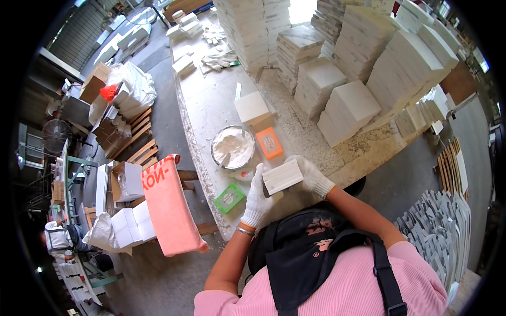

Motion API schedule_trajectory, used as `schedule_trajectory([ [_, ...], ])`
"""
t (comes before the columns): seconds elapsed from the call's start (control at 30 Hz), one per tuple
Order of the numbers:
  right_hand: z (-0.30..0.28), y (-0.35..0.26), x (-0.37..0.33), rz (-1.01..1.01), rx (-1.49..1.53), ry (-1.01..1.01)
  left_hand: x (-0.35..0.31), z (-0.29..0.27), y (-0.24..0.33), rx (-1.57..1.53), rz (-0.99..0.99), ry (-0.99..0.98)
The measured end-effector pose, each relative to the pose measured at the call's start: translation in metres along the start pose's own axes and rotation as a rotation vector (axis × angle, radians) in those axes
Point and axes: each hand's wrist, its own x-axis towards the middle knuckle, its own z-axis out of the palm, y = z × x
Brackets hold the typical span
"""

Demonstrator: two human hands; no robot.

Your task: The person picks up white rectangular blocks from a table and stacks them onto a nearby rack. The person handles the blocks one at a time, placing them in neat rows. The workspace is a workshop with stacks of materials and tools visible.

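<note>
Pale ridged block (283, 177) gripped by fingers of left hand (257, 198) and right hand (314, 179); orange block (269, 143) seen just beyond left fingertips

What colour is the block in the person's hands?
The block is off-white with faint darker lines; the head view shows it.

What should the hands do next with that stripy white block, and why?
Perhaps turn the pale, rectangular, stone-like block slightly to check another side: the white-gloved left hand and white-gloved right hand hold it near opposite ends, and only its lined face shows clearly.
</note>
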Motion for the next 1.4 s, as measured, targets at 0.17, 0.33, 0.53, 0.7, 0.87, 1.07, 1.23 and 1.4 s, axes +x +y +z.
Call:
schedule_trajectory([
  [0.17, -0.011, 0.002, -0.001, 0.02, 0.036, 0.009, 0.018, -0.009, 0.027, 0.189, -0.015, -0.066],
  [0.33, -0.047, -0.079, -0.011, 0.032, -0.096, -0.168, 0.015, -0.02, 0.072, 0.044, -0.155, -0.123],
  [0.53, -0.108, -0.182, -0.018, 0.089, -0.04, -0.118, 0.044, -0.014, 0.16, -0.637, -0.385, -0.104],
  [0.7, -0.161, -0.209, -0.028, -0.052, 0.301, 0.172, 0.106, 0.011, 0.198, -0.808, -0.487, -0.063],
  [0.87, -0.19, -0.176, -0.066, 0.156, 0.633, 0.277, 0.158, 0.042, 0.214, -0.074, 0.047, -0.137],
  [1.07, -0.183, -0.095, -0.109, 0.386, 0.358, 0.258, 0.2, 0.08, 0.207, -0.672, -0.318, -0.264],
  [1.23, -0.176, -0.03, -0.126, 0.456, 0.277, 0.132, 0.222, 0.102, 0.198, -0.744, -0.471, -0.297],
  [1.4, -0.179, -0.013, -0.131, 0.443, 0.159, 0.095, 0.225, 0.113, 0.206, -0.691, -0.545, -0.196],
])
